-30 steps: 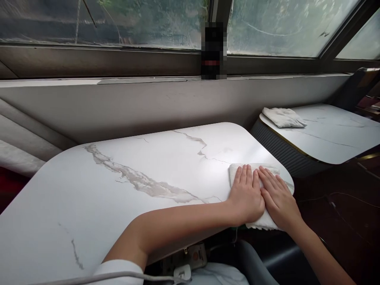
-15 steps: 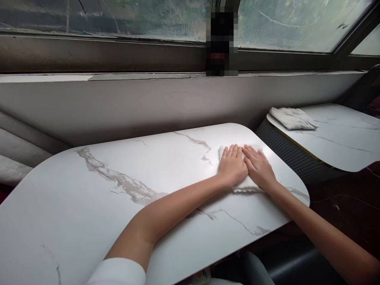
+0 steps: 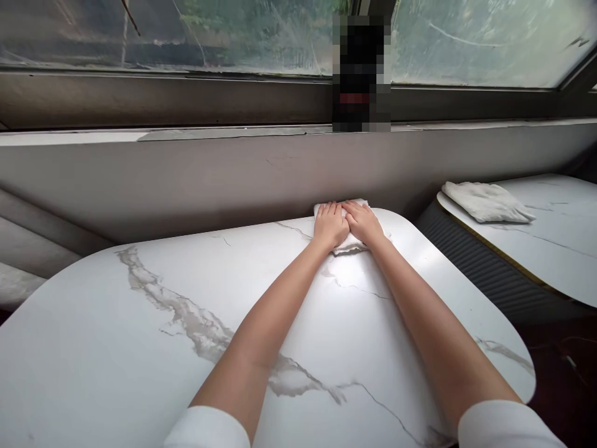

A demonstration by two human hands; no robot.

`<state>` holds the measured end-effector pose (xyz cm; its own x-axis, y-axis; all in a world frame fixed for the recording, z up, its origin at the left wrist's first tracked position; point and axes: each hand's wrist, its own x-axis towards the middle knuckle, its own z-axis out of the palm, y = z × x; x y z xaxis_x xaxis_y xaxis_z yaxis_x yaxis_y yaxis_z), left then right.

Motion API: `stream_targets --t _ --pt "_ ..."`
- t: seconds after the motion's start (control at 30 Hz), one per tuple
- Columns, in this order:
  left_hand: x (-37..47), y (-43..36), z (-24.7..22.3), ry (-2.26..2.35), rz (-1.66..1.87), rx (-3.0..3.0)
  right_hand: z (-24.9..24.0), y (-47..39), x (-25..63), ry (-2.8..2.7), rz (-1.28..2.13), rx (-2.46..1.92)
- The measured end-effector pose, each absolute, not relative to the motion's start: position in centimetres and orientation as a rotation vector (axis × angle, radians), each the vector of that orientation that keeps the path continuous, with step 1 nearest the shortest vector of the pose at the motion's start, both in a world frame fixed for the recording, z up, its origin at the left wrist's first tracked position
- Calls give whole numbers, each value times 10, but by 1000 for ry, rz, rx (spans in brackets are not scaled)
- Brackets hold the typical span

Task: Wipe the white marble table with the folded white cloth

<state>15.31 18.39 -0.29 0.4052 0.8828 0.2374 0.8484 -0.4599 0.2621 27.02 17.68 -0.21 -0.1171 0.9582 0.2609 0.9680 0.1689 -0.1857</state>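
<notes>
Arms (image 3: 263,330) extend forward, left hand (image 3: 332,225) and right hand (image 3: 364,223) resting flat, unclenched, on cloth (image 3: 351,244).

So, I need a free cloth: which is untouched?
The cloth on the right table; the other cloth lies under the left hand and right hand.

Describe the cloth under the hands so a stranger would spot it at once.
Below the windows, find the nearer white marble-patterned table. At its far edge, beside the wall, lies a white cloth. The left hand and right hand rest on it, whereas the other whitish cloth lies untouched on the second table to the right.
</notes>
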Motion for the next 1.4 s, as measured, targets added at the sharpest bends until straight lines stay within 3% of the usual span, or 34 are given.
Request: stream_targets --t 0.37,0.97,1.2,1.4 --pt "147 141 -3 1585 491 2592 -1 130 264 -2131 -68 -1824" --pt "47 -98 11 1144 386 2721 -8 -133 191 -2187 -143 -1591" --pt "7 -117 18 1212 320 2596 1 -135 181 -2405 131 -1389" --pt "-1 -76 20 1387 235 2381 10 -82 162 -2550 52 -1396"
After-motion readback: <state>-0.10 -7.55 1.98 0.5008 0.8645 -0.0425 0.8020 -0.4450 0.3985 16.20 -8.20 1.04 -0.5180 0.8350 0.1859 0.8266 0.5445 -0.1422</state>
